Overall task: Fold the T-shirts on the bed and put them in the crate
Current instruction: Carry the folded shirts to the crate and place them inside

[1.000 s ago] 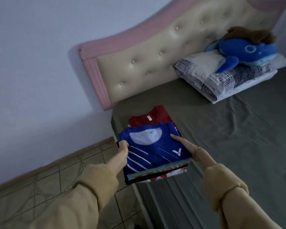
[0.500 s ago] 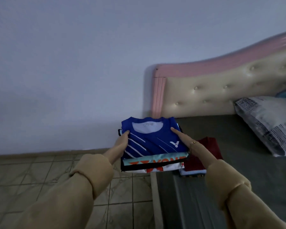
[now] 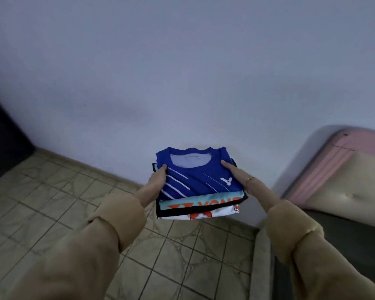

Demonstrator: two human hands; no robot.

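Note:
A stack of folded T-shirts (image 3: 198,182) hangs in the air above the tiled floor, in front of the wall. A blue shirt with white stripes lies on top, a black and turquoise one under it, a white one at the bottom. My left hand (image 3: 157,180) grips the stack's left edge, thumb on top. My right hand (image 3: 239,178) grips the right edge, thumb on top, fingers hidden underneath. No crate is in view.
The bed's corner (image 3: 338,241) with its pink and cream padded headboard (image 3: 342,169) stands at the right. Beige floor tiles (image 3: 52,191) spread to the left and below. A dark object (image 3: 2,135) stands at the far left against the wall.
Both hands have carried the stack off the bed and leftward over the floor. The view has turned left; the red shirt, pillow and plush toy have left the frame.

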